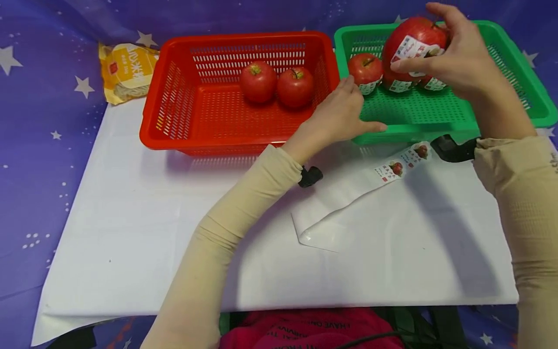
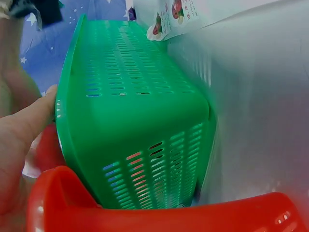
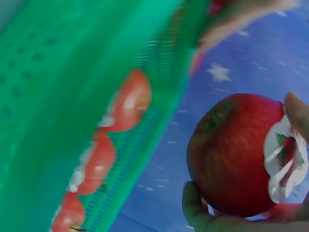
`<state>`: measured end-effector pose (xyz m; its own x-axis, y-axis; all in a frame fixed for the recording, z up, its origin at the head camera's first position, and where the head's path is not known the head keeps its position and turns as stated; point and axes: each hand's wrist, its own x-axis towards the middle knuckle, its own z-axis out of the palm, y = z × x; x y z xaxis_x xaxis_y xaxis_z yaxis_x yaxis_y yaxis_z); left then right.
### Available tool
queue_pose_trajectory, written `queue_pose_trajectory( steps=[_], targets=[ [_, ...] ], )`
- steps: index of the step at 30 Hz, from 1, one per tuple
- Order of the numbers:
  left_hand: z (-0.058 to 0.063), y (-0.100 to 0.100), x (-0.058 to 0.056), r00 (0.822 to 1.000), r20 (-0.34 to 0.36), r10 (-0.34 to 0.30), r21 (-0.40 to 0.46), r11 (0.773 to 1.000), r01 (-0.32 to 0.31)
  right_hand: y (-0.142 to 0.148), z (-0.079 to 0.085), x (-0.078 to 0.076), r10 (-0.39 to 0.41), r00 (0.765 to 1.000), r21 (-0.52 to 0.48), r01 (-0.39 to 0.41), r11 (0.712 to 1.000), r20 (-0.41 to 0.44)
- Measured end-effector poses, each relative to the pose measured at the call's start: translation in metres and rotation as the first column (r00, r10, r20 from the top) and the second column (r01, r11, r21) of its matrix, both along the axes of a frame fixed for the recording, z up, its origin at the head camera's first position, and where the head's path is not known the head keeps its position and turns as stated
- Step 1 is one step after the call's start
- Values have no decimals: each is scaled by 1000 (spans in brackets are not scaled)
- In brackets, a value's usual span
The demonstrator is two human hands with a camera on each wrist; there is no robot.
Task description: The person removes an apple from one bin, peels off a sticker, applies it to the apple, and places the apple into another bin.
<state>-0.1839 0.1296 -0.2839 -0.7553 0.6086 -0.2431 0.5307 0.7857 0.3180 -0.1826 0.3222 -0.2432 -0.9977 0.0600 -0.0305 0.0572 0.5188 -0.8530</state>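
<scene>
My right hand [image 1: 468, 60] grips a red apple [image 1: 414, 46] with a white printed label, held above the green basket [image 1: 444, 128]. In the right wrist view, the thumb and fingers curl round this apple [image 3: 236, 154]. Beneath it, three labelled apples stand in a row along the basket's back side; the leftmost apple [image 1: 365, 70] shows best. My left hand [image 1: 340, 109] is at the basket's near left corner, its fingers extended. In the left wrist view its thumb [image 2: 36, 113] lies at the green rim. Nothing shows in its grasp.
A red basket [image 1: 235, 143] with two apples, one being the left apple [image 1: 258, 81], stands left of the green one. A label strip [image 1: 348, 186] lies on the white tabletop [image 1: 152, 232] in front. Behind the red basket's left end sits a yellow packet [image 1: 128, 72].
</scene>
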Motion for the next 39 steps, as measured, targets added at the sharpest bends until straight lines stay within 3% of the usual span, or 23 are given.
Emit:
queue_pose_trajectory(
  steps=[3, 6, 9, 13, 16, 21, 24, 25, 28, 31, 35, 39],
  targets=[
    [-2, 0, 0, 1000, -17, -5, -1, 1000, 5, -2, -13, -16, 80, 992, 205, -98, 974, 94],
    [-4, -1, 0, 999, -35, -3, 3, 1000, 3, -4, -26, -28, 192, 963, 320, -245, 915, 188],
    [-6, -2, 0, 998, -56, -10, 2, 1000, 10, -6, -38, -36, 312, 907, 342, -399, 851, 283],
    [-8, -2, 1, 997, -76, -18, 4, 1000, 18, -10, -53, -40, 411, 833, 374, -538, 755, 370],
    [-8, 0, 1, 997, -76, -14, 7, 1000, 14, -12, -62, -40, 446, 809, 422, -582, 695, 383],
    [-8, 0, 1, 997, -79, -10, 9, 1000, 11, -11, -70, -36, 467, 807, 483, -590, 647, 361],
    [-9, -1, 1, 996, -87, -13, 3, 1000, 13, -10, -71, -35, 470, 784, 473, -620, 626, 407],
    [-9, -1, 1, 995, -96, -18, 1, 1000, 18, -11, -71, -35, 469, 774, 458, -632, 625, 426],
    [-9, -1, 0, 995, -96, -24, 3, 1000, 24, -12, -67, -35, 454, 755, 389, -642, 661, 474],
    [-6, -8, 0, 1000, -26, 0, 58, 998, 1, -13, -59, -36, 444, 752, 367, -638, 677, 487],
    [3, -39, 7, 996, 61, 65, 156, 985, -74, -15, -37, -38, 444, 799, 390, -591, 706, 406],
    [19, -94, 18, 990, 18, 137, 174, 975, -138, -29, -9, -40, 442, 864, 383, -503, 775, 242]
  ],
)
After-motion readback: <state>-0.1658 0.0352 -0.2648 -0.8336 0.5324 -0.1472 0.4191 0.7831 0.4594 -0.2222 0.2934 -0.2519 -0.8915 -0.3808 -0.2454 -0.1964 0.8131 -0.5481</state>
